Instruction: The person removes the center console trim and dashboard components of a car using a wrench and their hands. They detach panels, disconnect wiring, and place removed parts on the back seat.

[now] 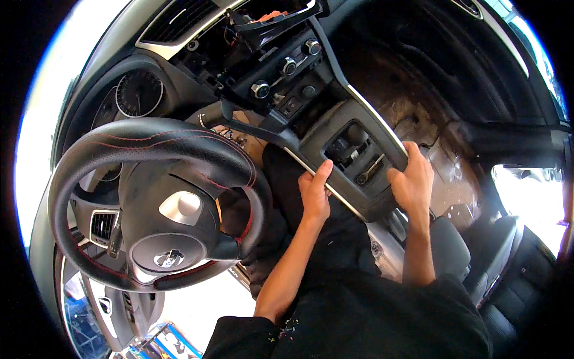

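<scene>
I sit in a car's driver seat. My left hand grips the left silver-trimmed edge of a dark grey centre console panel, thumb up along the trim. My right hand grips the panel's right edge. The panel is held between both hands above my lap, and through its rectangular opening I see loose parts underneath. Beyond it the climate control unit with three round knobs hangs partly out of the dashboard.
The black steering wheel with red stitching fills the left side. Behind it sits the instrument cluster. The passenger footwell shows bare, stained floor. A black passenger seat lies at the right, by an open door.
</scene>
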{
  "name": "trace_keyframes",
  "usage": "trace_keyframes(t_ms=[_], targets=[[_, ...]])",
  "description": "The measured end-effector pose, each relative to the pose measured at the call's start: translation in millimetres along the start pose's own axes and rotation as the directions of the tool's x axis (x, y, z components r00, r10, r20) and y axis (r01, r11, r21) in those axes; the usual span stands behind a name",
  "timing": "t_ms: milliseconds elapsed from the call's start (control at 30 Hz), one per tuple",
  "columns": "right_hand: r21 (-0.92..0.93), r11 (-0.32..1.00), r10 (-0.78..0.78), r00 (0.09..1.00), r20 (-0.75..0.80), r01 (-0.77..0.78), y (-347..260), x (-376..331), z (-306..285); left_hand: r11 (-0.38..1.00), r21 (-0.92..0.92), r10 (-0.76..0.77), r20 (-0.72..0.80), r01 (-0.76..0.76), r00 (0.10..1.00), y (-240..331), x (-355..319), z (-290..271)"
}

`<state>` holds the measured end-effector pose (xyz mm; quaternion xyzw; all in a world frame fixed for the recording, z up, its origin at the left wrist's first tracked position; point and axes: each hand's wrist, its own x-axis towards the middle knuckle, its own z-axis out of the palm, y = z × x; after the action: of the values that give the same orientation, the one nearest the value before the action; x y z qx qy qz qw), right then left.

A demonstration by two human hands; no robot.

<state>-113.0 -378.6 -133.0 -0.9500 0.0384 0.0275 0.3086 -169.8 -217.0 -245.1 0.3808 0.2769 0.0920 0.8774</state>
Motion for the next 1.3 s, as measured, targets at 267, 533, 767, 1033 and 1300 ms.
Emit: trace_keyframes(t_ms=[267, 533, 767, 1033, 1300], targets=[[0.024, 1.000, -0.020, 1.000, 0.004, 0.020, -1, -40, 9, 0.996, -0.057, -0.065, 0.072, 0.070, 0.995, 8, -13, -30], [-0.018, 0.999, -0.033, 0.997, -0.063, 0.032, -5, -39, 9, 0.993, -0.061, -0.099, 0.073, 0.103, 0.992, 10, -12, -33], [0.067, 0.997, -0.037, 0.999, -0.033, 0.039, -18, -16, -22, 0.988, -0.133, -0.069, 0.040, 0.073, 0.997, 18, -15, 12], [0.035, 0.999, -0.018, 1.000, -0.023, 0.019, -37, -30, -37, 0.975, -0.200, -0.095, 0.024, 0.098, 0.995, 27, -29, 7], [0.184, 0.982, -0.033, 0.998, -0.053, 0.042, -7, -98, 25, 0.962, -0.229, -0.160, -0.029, 0.149, 0.987, 10, -27, -62]])
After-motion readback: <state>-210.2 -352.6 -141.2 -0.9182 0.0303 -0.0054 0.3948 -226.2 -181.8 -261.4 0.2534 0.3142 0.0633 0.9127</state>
